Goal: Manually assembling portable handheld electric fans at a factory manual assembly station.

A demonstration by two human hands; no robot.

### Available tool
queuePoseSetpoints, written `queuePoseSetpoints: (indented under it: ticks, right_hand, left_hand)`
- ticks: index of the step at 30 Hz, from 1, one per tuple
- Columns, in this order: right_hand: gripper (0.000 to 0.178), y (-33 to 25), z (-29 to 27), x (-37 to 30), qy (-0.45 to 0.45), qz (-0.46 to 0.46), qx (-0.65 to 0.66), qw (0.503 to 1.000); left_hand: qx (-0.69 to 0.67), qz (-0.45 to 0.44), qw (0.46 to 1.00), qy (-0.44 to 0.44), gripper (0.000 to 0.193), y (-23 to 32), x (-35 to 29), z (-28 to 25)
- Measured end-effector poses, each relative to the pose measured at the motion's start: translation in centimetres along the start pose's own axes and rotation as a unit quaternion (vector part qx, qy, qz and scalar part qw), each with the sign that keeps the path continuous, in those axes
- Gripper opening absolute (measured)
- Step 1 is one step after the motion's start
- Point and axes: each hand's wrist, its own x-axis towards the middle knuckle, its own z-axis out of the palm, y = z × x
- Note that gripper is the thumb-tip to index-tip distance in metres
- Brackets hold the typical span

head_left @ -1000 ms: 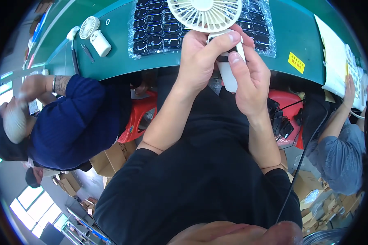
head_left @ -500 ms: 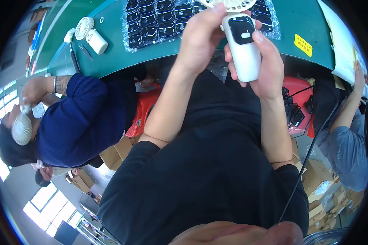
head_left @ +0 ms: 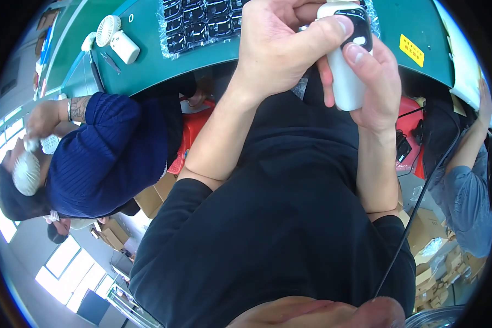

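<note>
A white handheld fan (head_left: 345,82) is held upright between my two hands over the near edge of the green table. My right hand (head_left: 381,82) wraps round its body from the right, thumb along the front. My left hand (head_left: 276,52) closes on the upper end, its thumb pressing on the glossy black panel (head_left: 361,30). The fan's blade head is hidden behind my left hand or beyond the top edge of the view. Behind my hands lies a clear plastic tray (head_left: 175,54) with rows of black glossy parts (head_left: 199,24).
On the table at left lie another white handheld fan (head_left: 124,48), tweezers (head_left: 111,63) and a dark-handled tool (head_left: 95,71). A yellow label (head_left: 411,51) is at right. A co-worker in dark blue (head_left: 112,153) holds a fan at left; another in grey (head_left: 460,199) is at right.
My left thumb has moved down onto the black panel. Both hands and the fan have shifted right in view, and the fan's blade head no longer shows.
</note>
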Motion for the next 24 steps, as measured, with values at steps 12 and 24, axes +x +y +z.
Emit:
queuePoseSetpoints:
  ticks: [12, 24]
  right_hand:
    - [0.05, 0.7, 0.4, 0.2, 0.023, 0.055, 0.09, 0.994]
    - [0.049, 1.4, 0.8, -1.0, 0.113, -0.02, -0.038, 0.993]
  left_hand:
    - [-0.144, -0.031, 0.989, -0.027, 0.04, -1.9, 0.6, -1.3]
    - [-0.066, 0.021, 0.998, -0.001, 0.053, -2.7, -0.9, 0.4]
